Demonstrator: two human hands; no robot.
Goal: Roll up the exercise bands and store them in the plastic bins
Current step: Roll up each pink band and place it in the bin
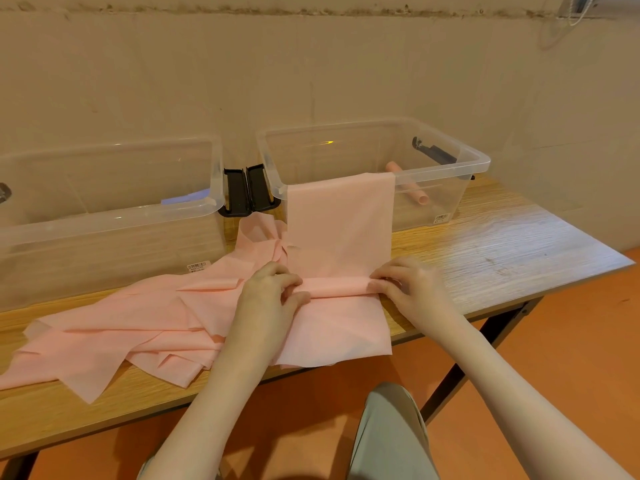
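We see a long pale pink stretchy exercise band [341, 223] draped from the front rim of the clear plastic bin on the right [479, 161] down onto the light wood-grain table [502, 244]. In front of that bin the band is wound into a narrow roll [337, 289] lying crosswise on the table. The left hand [273, 289] grips the roll's left end, fingers curled over it and thumb beneath. The right hand [410, 284] pinches the right end, fingertips tucked against the roll. A flat pink sheet [332, 336] lies under the roll and hangs a little past the table's near edge.

Left of the right bin's front, a loose heap of more pink bands [114, 334] spreads over the table, partly beneath the left forearm. Inside the right bin lie two finished pink rolls [420, 197], one near its front right and one farther back. Just left of the right bin, their black side latches [247, 190] almost touching, stands a second clear plastic bin [104, 220], with something bluish showing inside it that we cannot make out.
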